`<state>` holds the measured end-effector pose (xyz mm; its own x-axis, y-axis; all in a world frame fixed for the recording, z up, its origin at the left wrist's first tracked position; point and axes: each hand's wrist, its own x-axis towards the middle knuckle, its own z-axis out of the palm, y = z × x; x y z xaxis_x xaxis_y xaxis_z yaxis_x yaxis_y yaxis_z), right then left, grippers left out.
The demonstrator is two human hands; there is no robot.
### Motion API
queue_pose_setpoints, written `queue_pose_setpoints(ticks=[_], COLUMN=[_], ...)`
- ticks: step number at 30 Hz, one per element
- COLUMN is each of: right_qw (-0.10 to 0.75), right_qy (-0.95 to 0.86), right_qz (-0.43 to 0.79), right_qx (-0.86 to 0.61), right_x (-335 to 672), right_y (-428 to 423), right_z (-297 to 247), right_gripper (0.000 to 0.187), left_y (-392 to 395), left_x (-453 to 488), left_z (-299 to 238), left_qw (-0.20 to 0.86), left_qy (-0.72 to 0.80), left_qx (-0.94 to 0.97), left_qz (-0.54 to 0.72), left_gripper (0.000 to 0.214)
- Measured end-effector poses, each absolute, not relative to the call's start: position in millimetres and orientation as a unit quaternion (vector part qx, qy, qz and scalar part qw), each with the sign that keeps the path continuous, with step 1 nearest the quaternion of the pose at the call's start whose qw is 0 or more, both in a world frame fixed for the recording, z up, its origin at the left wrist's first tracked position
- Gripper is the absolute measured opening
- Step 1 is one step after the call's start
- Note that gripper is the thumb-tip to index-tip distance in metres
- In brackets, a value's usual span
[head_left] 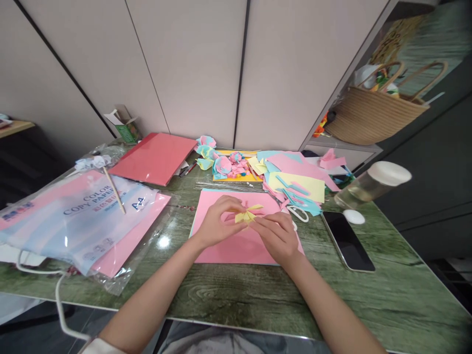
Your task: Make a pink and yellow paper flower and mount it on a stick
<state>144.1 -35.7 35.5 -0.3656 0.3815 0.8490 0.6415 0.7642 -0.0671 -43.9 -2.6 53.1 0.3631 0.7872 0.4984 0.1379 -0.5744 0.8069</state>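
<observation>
A small piece of folded yellow paper point(248, 214), fanned out like petals, is between my hands above the pink paper sheets point(232, 250). My left hand point(217, 221) pinches its left side between thumb and fingers. From the right, the fingertips of my right hand point(278, 236) close on its lower right edge. Behind it lie some pink paper pieces, partly hidden by the hands. White-handled scissors point(298, 213) lie just past my right hand, mostly covered.
Crumpled paper flowers point(222, 166) and coloured paper scraps point(300, 184) line the back. To the left are a red folder point(155, 158) and a plastic pack of colour copy paper point(79, 211). At right are a phone point(347, 241) and a tilted-looking clear cup point(354, 191).
</observation>
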Motion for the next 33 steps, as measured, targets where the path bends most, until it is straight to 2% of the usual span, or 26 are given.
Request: queue_pose_setpoints(ticks=[4,7,12,16,22,27,33], right_qw=[0.447,0.466,0.542,0.533,0.531,0.536,0.519], right_qy=[-0.833,-0.823,-0.748,-0.743,-0.746,-0.743,-0.752], right_qz=[-0.154,-0.147,-0.132,-0.147,-0.148,-0.151,-0.232], right_qx=[-0.287,-0.291,-0.359,-0.378,-0.374,-0.371,-0.334], right_x=[148,147,140,140,140,139,143], right_y=[-40,-40,-36,-36,-38,-38,-42], right_z=[36,37,45,52,49,50,48], right_gripper=[0.040,0.041,0.038,0.026,0.029,0.024,0.026], left_y=[-6,-8,-8,-7,-6,-5,-5], left_x=[-42,-41,-40,-40,-39,-38,-38], left_z=[53,52,49,47,45,42,44], left_qw=[0.279,0.268,0.299,0.322,0.369,0.392,0.370], left_qy=[0.299,0.296,0.306,0.321,0.329,0.320,0.292], left_qx=[0.769,0.768,0.738,0.714,0.691,0.684,0.683], left_qz=[0.491,0.501,0.522,0.533,0.528,0.526,0.558], left_gripper=[0.018,0.018,0.016,0.017,0.018,0.019,0.016])
